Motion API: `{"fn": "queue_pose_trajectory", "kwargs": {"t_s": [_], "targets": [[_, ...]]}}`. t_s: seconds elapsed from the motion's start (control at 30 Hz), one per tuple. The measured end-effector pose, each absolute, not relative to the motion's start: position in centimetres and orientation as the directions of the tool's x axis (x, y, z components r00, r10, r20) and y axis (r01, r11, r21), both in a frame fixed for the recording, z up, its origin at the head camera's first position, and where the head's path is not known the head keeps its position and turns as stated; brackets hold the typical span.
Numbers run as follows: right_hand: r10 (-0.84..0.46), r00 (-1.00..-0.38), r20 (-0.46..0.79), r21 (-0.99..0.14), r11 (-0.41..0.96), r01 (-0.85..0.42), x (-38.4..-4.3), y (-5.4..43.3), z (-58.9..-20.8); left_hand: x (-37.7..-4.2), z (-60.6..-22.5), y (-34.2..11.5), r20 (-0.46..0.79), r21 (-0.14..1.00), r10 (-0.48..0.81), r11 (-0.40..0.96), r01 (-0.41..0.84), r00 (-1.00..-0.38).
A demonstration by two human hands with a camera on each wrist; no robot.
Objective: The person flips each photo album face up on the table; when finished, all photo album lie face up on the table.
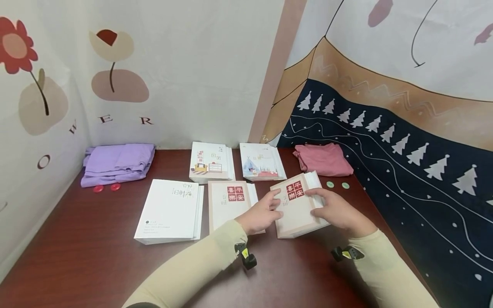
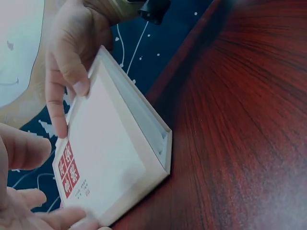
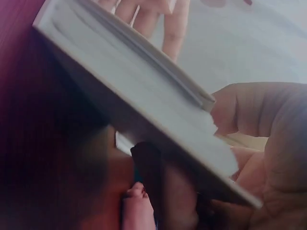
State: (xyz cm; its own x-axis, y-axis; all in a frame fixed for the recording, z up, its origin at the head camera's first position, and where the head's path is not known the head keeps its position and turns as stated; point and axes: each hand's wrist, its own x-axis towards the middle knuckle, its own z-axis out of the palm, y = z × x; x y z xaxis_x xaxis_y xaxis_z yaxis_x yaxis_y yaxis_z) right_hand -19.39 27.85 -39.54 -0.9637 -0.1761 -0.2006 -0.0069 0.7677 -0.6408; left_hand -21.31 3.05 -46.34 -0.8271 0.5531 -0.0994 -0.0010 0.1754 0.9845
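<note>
A cream photo album (image 1: 294, 216) with four red character squares on its cover sits tilted at the right of the table. My right hand (image 1: 340, 210) grips its page-side edge, thumb on the cover and other fingers under the back board in the right wrist view. At the spine side is my left hand (image 1: 262, 212), its fingers relaxed and fingertips right at the album's edge; its thumb (image 2: 29, 151) stands off the cover. A matching cream album (image 1: 227, 214) lies just left, partly hidden by the left hand and forearm.
A large white album (image 1: 169, 209) lies left of the cream ones. Two smaller illustrated albums (image 1: 209, 162) (image 1: 262, 161) lie behind. Folded purple cloth (image 1: 117, 164) and red discs (image 1: 98, 188) are at left; folded pink cloth (image 1: 323, 159) and green discs (image 1: 330, 184) at right. Printed curtains surround the table.
</note>
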Motion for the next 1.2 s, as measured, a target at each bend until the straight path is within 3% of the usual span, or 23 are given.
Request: {"fn": "queue_pose_trajectory", "kwargs": {"t_s": [0.3, 0.6, 1.2], "targets": [[-0.105, -0.964, -0.242, -0.618, 0.783, 0.07, -20.6, 29.0, -40.9, -21.9, -46.9, 3.0, -0.156, 0.983, 0.477, 0.163, -0.087, -0.865], [-0.152, -0.946, -0.285, -0.663, 0.745, 0.08, -21.7, 28.9, -42.7, -22.0, -46.7, 2.7, -0.161, 0.954, 0.441, 0.298, -0.025, -0.883], [-0.167, -0.934, -0.316, -0.686, 0.721, 0.103, -22.5, 27.5, -44.2, -22.0, -46.3, 1.2, -0.167, 0.924, 0.419, 0.382, 0.007, -0.892]]}}
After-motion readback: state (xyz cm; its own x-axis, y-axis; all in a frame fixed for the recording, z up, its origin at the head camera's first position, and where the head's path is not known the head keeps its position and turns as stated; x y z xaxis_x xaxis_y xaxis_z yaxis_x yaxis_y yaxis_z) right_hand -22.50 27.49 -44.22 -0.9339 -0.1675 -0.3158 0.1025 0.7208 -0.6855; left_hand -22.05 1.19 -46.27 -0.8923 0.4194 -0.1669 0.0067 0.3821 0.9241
